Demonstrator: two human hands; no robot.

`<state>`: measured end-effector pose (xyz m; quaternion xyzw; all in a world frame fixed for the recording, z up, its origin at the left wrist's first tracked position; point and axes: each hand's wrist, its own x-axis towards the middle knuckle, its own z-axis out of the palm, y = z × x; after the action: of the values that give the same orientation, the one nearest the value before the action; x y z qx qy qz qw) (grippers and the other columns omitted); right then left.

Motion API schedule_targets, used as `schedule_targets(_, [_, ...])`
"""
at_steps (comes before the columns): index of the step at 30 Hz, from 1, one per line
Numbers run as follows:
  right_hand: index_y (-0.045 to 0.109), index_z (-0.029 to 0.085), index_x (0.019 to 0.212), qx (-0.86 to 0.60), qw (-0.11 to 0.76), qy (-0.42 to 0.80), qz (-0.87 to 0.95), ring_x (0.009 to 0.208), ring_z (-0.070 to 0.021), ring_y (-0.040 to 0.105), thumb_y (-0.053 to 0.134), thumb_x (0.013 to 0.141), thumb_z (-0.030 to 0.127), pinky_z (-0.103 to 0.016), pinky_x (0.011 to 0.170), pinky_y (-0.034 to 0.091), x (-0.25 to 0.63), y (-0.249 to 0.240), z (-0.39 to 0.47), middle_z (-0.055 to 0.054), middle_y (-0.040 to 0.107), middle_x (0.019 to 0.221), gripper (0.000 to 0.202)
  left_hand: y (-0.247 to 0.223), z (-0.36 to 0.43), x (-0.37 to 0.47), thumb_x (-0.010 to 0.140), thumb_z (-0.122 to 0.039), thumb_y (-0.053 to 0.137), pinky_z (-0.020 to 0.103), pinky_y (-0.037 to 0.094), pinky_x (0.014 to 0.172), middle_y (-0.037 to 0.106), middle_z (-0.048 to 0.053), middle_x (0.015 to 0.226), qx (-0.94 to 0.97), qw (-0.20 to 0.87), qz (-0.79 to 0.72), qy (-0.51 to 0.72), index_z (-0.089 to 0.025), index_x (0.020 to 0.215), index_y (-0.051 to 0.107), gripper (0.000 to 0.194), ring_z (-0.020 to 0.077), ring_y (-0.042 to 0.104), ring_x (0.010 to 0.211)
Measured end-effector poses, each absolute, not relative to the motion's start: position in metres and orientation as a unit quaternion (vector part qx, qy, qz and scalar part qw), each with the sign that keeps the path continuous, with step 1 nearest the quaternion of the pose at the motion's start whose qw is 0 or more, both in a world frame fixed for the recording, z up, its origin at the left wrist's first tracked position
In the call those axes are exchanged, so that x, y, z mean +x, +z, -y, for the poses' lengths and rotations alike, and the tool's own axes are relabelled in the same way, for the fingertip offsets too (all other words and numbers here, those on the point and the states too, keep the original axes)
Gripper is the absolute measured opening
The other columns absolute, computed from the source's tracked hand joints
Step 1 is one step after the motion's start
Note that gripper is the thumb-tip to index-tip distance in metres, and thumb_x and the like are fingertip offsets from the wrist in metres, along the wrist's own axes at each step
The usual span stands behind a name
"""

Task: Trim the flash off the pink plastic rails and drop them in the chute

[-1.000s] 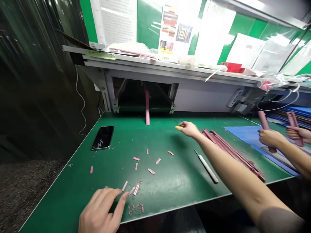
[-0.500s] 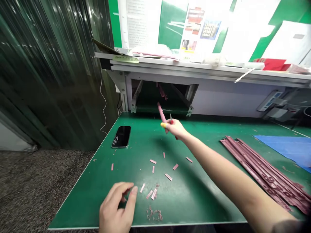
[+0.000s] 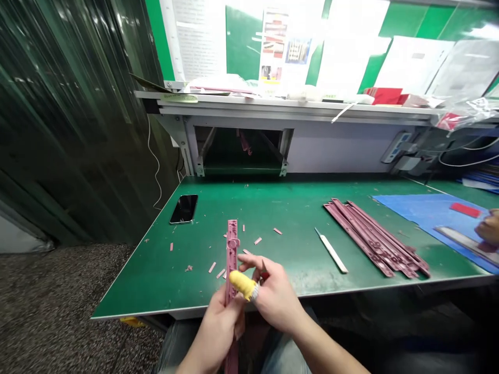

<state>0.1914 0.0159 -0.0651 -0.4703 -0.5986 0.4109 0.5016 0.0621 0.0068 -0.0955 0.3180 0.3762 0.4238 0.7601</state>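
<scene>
A long pink molded plastic strip stands nearly upright over the bench's near edge, its lower end reaching down over my lap. My left hand is closed around its lower part. My right hand, with a yellow finger cot on the thumb, is against the strip's right side. Tucked in its curled fingers is a small red-handled knife, its pointed blade sticking up and most of its handle hidden. Small pink offcuts lie scattered on the green bench around the strip.
A black phone lies at the left. To the right are a white-handled pointed tool, a pile of pink strips and a blue sheet with another person's hand at it. Beneath the shelf is a chute opening.
My right hand has come back from near the chute opening to the bench's near edge. My left hand, open before, now grips a pink strip. The view has swung right.
</scene>
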Motion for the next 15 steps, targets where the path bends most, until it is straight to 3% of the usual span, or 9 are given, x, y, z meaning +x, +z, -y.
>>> schedule_targets(3, [0.067,0.015,0.075,-0.425,0.482,0.514,0.568,0.054,-0.0099,0.048,0.064,0.082,0.043,-0.022,0.053,0.041,0.184,-0.067,-0.019,0.002,0.056,0.061,0.029,-0.102,0.006,0.062,0.069,-0.051,0.074,0.015,0.016,0.037,0.026,-0.012,0.048,0.307,0.795,-0.354,0.385,-0.019,0.077,0.045,0.044,0.0014,0.018,0.038])
schedule_targets(6, [0.064,0.015,0.073,-0.424,0.478,0.547,0.541,0.045,-0.0082,0.042,0.058,0.085,0.049,-0.021,0.046,0.037,0.182,-0.074,-0.023,0.004,0.048,0.050,0.037,-0.103,0.007,0.061,0.067,-0.060,0.070,0.016,0.015,0.035,0.024,-0.012,0.045,0.299,0.818,-0.327,0.368,-0.018,0.074,0.048,0.048,0.0013,0.014,0.036])
schedule_targets(8, [0.068,0.015,0.086,-0.452,0.480,0.487,0.573,0.055,-0.0105,0.050,0.061,0.083,0.047,-0.022,0.052,0.043,0.191,-0.078,-0.031,0.001,0.058,0.063,0.034,-0.103,0.005,0.058,0.075,-0.068,0.055,0.017,0.017,0.035,0.032,-0.009,0.049,0.299,0.810,-0.317,0.392,-0.017,0.075,0.050,0.051,0.0012,0.017,0.035])
schedule_targets(10, [0.065,0.017,0.111,-0.508,0.459,0.392,0.615,0.072,-0.0142,0.057,0.066,0.079,0.045,-0.026,0.065,0.048,0.210,-0.079,-0.043,-0.004,0.064,0.087,0.042,-0.102,0.002,0.051,0.083,-0.067,0.042,0.017,0.021,0.036,0.046,-0.004,0.061,0.303,0.784,-0.323,0.434,-0.018,0.090,0.054,0.051,0.0020,0.026,0.037])
schedule_targets(12, [0.054,0.018,0.130,-0.549,0.408,0.340,0.645,0.089,-0.0184,0.058,0.063,0.082,0.044,-0.033,0.081,0.048,0.232,-0.077,-0.052,-0.008,0.063,0.105,0.056,-0.104,-0.001,0.038,0.088,-0.058,0.043,0.018,0.029,0.039,0.055,-0.001,0.077,0.310,0.758,-0.343,0.461,-0.023,0.112,0.053,0.043,0.0048,0.039,0.045])
schedule_targets(15, [0.054,0.022,0.132,-0.511,0.349,0.390,0.681,0.110,-0.0213,0.053,0.049,0.092,0.041,-0.042,0.100,0.038,0.254,-0.067,-0.048,-0.009,0.060,0.117,0.045,-0.109,-0.003,0.007,0.090,-0.043,0.051,0.021,0.040,0.050,0.059,0.004,0.088,0.340,0.734,-0.373,0.454,-0.023,0.120,0.055,0.037,0.0094,0.050,0.061])
